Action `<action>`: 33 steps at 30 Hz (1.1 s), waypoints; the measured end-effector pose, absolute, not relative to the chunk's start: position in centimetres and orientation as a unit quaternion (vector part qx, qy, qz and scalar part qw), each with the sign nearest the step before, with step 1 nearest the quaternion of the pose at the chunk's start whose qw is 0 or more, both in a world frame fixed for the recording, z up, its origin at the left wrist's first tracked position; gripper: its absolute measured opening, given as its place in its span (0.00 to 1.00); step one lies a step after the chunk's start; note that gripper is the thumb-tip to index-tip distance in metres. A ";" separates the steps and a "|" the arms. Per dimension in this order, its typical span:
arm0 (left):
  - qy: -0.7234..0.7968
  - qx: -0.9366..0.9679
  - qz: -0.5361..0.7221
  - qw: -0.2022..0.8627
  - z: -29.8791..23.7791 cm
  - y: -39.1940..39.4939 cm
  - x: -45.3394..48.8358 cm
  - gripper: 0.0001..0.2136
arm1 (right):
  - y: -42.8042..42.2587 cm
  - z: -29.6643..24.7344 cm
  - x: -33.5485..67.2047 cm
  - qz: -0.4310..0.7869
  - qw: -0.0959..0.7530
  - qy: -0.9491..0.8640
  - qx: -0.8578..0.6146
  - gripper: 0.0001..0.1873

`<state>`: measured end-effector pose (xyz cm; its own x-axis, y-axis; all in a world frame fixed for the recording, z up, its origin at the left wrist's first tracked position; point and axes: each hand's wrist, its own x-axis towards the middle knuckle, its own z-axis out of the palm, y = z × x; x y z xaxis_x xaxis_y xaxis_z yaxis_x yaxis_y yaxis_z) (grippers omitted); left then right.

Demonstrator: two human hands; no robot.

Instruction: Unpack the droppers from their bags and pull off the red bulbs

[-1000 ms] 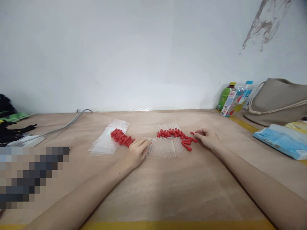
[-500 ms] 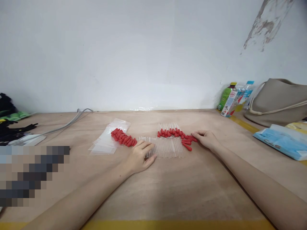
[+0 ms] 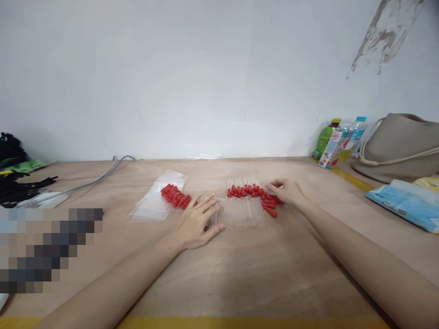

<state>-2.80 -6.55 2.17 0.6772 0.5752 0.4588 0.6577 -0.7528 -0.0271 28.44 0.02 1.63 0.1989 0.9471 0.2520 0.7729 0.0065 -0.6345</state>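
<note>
My left hand (image 3: 197,224) lies with its fingers stretched out over the left end of a row of clear glass tubes (image 3: 240,212). By its fingertips is a heap of red rubber bulbs (image 3: 174,195). Behind the row lie several glass droppers (image 3: 244,181) fitted with red bulbs, their tips toward the wall. My right hand (image 3: 286,189) is closed in a pinch by the right end of those droppers, just above a few loose red bulbs (image 3: 270,204). Whatever its fingertips may hold is hidden.
Clear plastic bags (image 3: 154,201) lie under the left heap. Toward the right stand drink bottles (image 3: 331,141), a grey drawstring bag (image 3: 399,146) and a blue tissue pack (image 3: 404,203). A grey cable (image 3: 99,176) and black items (image 3: 20,187) are at the left.
My right hand has lifted off the loose red bulbs and shifted left and away from me, toward the droppers. My left hand's fingers have spread and straightened over the tubes.
</note>
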 end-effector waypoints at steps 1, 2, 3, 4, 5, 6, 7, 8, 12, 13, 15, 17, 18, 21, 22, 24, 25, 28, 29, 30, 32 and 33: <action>-0.343 -0.906 -0.226 0.099 2.1 -6.5 -2.8 0.22 | 0.2 2.1 27.8 0.118 0.340 -0.622 -0.695 0.15; -0.347 -0.902 -0.236 0.103 2.0 -6.5 -2.8 0.22 | 0.4 2.5 27.2 0.112 0.335 -0.623 -0.698 0.15; -0.351 -0.896 -0.248 0.108 2.0 -6.5 -2.9 0.23 | 0.5 2.8 26.7 0.109 0.324 -0.626 -0.701 0.16; -0.355 -0.891 -0.260 0.113 1.9 -6.5 -2.9 0.24 | 0.6 3.1 26.3 0.111 0.308 -0.630 -0.705 0.17; -0.358 -0.886 -0.270 0.117 1.9 -6.5 -2.9 0.25 | 0.7 3.2 26.0 0.117 0.289 -0.634 -0.707 0.18; -0.361 -0.883 -0.275 0.121 1.8 -6.5 -3.0 0.27 | 0.8 3.2 25.9 0.126 0.271 -0.640 -0.708 0.19; -0.365 -0.880 -0.278 0.123 1.8 -6.5 -3.0 0.28 | 0.9 3.1 25.9 0.139 0.261 -0.644 -0.706 0.20; -0.367 -0.879 -0.278 0.124 1.8 -6.5 -3.0 0.30 | 0.9 3.0 25.9 0.155 0.261 -0.645 -0.701 0.21; -0.377 -0.876 -0.276 0.118 1.7 -6.5 -2.9 0.33 | 1.1 2.2 26.2 0.204 0.295 -0.633 -0.686 0.18; -0.379 -0.875 -0.279 0.116 1.7 -6.5 -2.9 0.33 | 1.1 2.1 26.2 0.210 0.298 -0.629 -0.687 0.16; -0.381 -0.873 -0.283 0.114 1.6 -6.5 -2.9 0.34 | 0.9 2.0 26.1 0.217 0.303 -0.620 -0.691 0.13; -0.381 -0.873 -0.284 0.111 1.6 -6.5 -2.9 0.34 | 0.7 2.2 25.9 0.221 0.314 -0.608 -0.695 0.10; -0.382 -0.873 -0.284 0.110 1.6 -6.5 -2.9 0.34 | 0.6 2.3 25.8 0.219 0.322 -0.602 -0.697 0.09; -0.383 -0.873 -0.281 0.107 1.7 -6.5 -2.9 0.34 | 0.5 3.0 25.9 0.190 0.358 -0.580 -0.706 0.09; -0.383 -0.874 -0.280 0.107 1.7 -6.4 -2.9 0.34 | 0.4 3.2 26.1 0.176 0.373 -0.572 -0.709 0.10; -0.381 -0.875 -0.279 0.111 1.6 -6.4 -3.0 0.33 | 0.1 3.4 26.4 0.153 0.404 -0.557 -0.709 0.12; -0.380 -0.874 -0.280 0.115 1.6 -6.4 -3.0 0.32 | -0.2 3.5 26.4 0.146 0.417 -0.551 -0.708 0.14; -0.383 -0.869 -0.284 0.132 1.4 -6.2 -3.0 0.29 | -1.9 3.1 26.1 0.145 0.460 -0.566 -0.669 0.17; -0.385 -0.866 -0.286 0.139 1.4 -6.1 -3.0 0.29 | -2.7 2.8 25.8 0.147 0.479 -0.587 -0.636 0.16; -0.387 -0.863 -0.289 0.147 1.3 -6.0 -2.9 0.28 | -3.6 2.4 25.4 0.136 0.494 -0.616 -0.599 0.15; -0.385 -0.857 -0.299 0.165 1.2 -5.9 -2.8 0.26 | -5.3 1.8 24.4 0.100 0.502 -0.673 -0.533 0.11; -0.379 -0.856 -0.306 0.175 1.2 -5.8 -2.8 0.25 | -6.1 1.4 23.8 0.093 0.507 -0.693 -0.504 0.11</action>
